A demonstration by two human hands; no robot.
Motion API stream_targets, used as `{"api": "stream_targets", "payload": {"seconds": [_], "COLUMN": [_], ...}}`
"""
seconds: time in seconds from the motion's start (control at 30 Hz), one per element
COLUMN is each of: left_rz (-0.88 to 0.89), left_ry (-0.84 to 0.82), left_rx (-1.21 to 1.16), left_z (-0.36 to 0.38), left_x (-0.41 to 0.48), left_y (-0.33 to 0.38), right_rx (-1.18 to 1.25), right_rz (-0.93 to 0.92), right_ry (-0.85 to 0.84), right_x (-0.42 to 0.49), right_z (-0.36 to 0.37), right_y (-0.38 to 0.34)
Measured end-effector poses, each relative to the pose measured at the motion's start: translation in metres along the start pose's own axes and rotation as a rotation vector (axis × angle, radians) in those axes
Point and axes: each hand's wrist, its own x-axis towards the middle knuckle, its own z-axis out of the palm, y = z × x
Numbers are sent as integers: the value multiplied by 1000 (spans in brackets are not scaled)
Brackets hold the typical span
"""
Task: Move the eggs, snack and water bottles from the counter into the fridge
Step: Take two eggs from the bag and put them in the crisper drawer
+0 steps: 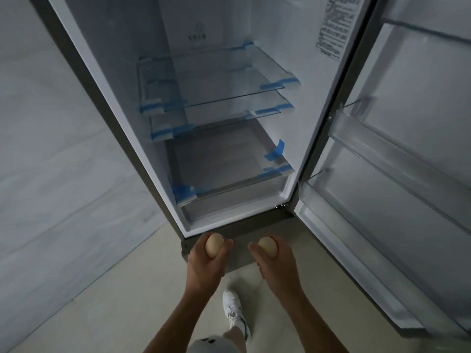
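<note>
**Two eggs, zero free hands: how this goes splat**

Nearest thing, at 6 o'clock, is a white shoe (232,308) on the pale floor (102,314). Just above it, the left hand (205,263) is curled round the left egg (214,245) and the right hand (276,264) round the right egg (268,247). The hands are near each other but apart, out in front of the fridge (293,110) and low by its bottom lip. So neither egg is inside yet. The snack, the bottles and the tabletop aren't in view at all.

My worries, working outward:

- Both hands are full, so there's nothing to catch a slip. Squeeze too hard and a shell cracks; hold too loose and it's a drop onto hard floor.
- The lip sits right at 12 o'clock from the knuckles, so reaching in low could clip an egg on it.
- Further in, the glass shelves (229,103) are flat and slick, and I can't see any egg tray. Set down carelessly, an egg probably rolls straight off the front edge.
- The shelf corners carry blue tape (276,154), with one flap sticking up at 1 o'clock. Fingers could snag on it.
- The door (420,98) hangs open at 3 o'clock, with clear bins (382,159). They're walled, so there'd be less rolling, but eggs in there would likely knock about when it swings shut.
</note>
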Motion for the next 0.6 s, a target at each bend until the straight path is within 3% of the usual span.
{"api": "stream_targets", "payload": {"seconds": [0.33, 0.47, 0.6], "left_rz": [-4, -59, -97], "left_ry": [54, 85, 99], "left_rx": [-65, -86, -108], "left_z": [15, 15, 18], "left_x": [133, 160, 176], "left_y": [17, 10, 13], "right_rx": [-31, 20, 25], "right_rz": [-12, -1, 9], "right_ry": [-59, -21, -85], "right_x": [137, 164, 182], "right_z": [29, 44, 55], "right_y": [-53, -49, -51]}}
